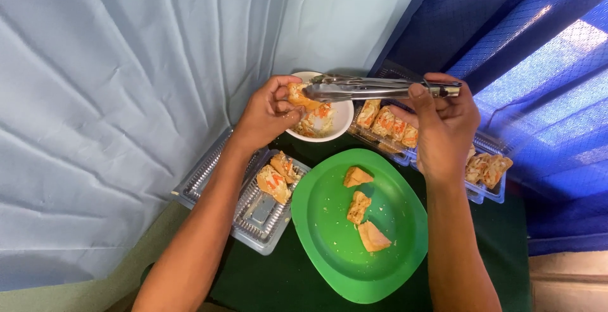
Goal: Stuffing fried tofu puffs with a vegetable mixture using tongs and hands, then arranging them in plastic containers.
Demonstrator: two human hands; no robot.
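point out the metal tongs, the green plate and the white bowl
metal tongs (380, 87), head view, on the middle of the shiny arms
green plate (329, 249), head view, on a bare patch of its lower left
white bowl (342, 119), head view, on the right side of its rim

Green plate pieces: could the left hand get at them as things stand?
Probably not straight away. The way to the three pieces on the green plate looks open, but the left hand is already pinching a stuffed piece over the white bowl, so its fingers are occupied.
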